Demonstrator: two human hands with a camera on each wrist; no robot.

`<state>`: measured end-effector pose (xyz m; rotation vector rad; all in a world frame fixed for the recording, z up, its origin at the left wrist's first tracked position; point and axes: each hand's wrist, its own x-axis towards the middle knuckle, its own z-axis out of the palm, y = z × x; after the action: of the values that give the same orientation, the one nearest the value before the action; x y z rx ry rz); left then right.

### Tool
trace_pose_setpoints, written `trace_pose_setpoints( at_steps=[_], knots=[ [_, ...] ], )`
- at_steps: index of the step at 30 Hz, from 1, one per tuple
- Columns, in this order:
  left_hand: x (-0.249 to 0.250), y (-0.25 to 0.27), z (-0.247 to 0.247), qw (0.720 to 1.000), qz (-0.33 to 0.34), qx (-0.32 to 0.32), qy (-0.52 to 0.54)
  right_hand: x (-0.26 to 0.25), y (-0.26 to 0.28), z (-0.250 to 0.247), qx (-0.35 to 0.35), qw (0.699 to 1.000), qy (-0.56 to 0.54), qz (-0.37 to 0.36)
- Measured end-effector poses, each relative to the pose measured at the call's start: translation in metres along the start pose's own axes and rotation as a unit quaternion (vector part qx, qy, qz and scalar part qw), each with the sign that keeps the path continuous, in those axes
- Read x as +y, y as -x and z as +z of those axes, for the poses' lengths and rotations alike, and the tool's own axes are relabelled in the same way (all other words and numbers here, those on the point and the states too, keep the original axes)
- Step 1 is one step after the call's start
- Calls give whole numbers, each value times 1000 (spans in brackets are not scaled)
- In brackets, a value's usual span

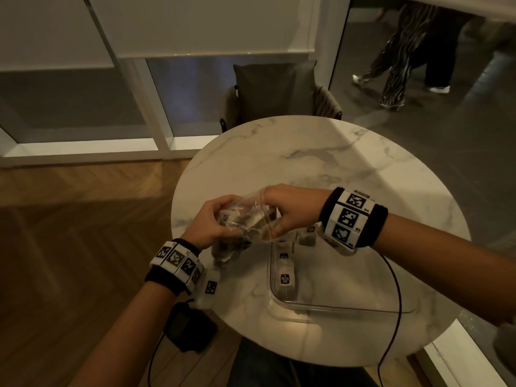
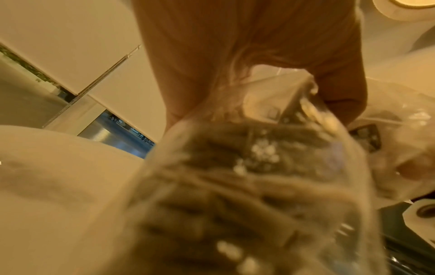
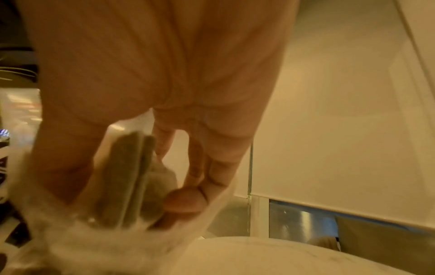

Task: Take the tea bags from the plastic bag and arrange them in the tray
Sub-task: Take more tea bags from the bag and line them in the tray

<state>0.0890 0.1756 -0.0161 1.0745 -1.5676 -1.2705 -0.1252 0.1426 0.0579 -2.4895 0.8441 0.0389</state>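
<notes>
Closest to us sat the clear tray [image 1: 329,308] with a few tea bags [image 1: 284,279] already in. Just past it our left hand [image 1: 213,222] gripped the plastic bag [image 1: 245,219] while our right hand [image 1: 290,208] pinched tea bags inside, above the marble table [image 1: 321,152].

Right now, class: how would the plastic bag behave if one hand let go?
The plastic bag looks thin and crumpled, so it would probably flop and sag. The left hand supports it while the right hand reaches into its mouth; without that, the opening likely collapses. The tea bags inside look light, so little weight.
</notes>
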Motion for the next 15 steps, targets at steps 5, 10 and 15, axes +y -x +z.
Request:
trace_pose_setpoints(
  at_steps=[5, 10, 15],
  knots=[
    [-2, 2, -1, 1000, -12, -10, -15, 1, 9, -4, 64, 996, -57, 32],
    [-1, 4, -1, 999, -28, -18, -18, 1, 17, -9, 129, 978, -162, 36],
    [4, 4, -1, 999, -30, -20, -34, 11, 29, -6, 226, 919, -320, 56]
  ],
)
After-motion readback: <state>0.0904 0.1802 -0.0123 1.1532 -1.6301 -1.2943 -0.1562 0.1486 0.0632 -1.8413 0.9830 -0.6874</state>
